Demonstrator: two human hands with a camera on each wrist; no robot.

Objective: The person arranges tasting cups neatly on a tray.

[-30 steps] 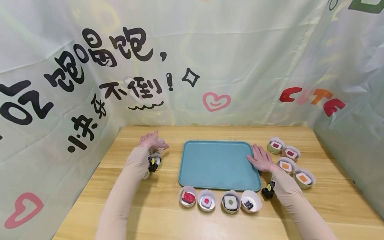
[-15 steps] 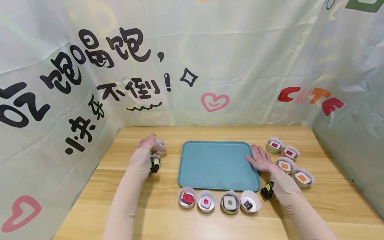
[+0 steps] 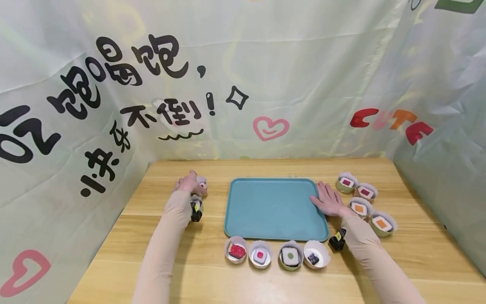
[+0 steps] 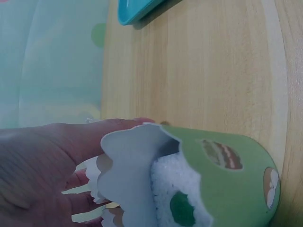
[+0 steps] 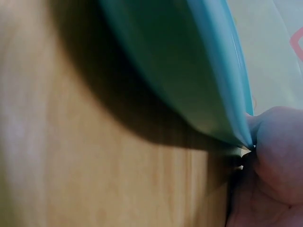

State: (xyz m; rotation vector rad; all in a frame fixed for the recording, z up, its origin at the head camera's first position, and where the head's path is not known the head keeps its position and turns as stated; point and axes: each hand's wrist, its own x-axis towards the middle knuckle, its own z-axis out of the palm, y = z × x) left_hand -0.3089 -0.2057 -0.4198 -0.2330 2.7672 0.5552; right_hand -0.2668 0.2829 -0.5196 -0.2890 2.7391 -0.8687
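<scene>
From the head view, the grip of the person's left hand (image 3: 187, 184) was at a round, pale paper cup (image 3: 203, 180) with a small white and red block inside. The cup was on the light brown wooden tabletop (image 3: 210, 270), left of the flat blue tray (image 3: 277, 209). The grip of the right hand (image 3: 329, 202) was wide, its fingers straight along the tray's right edge. Reaching for the pale cup looked like the step in hand.

From the left wrist view, a green paper cup (image 4: 246, 177) with a fluffy white block (image 4: 165, 184) in it was right by the left hand and hid some fingers. I could not tell if that grip was tight round any cup. The next move seemed to call for a soft squeeze, without bumping the green cup.

From the right wrist view, the right thumb was at the tray's rim. A light touch there seemed enough to stop the tray sliding.
</scene>
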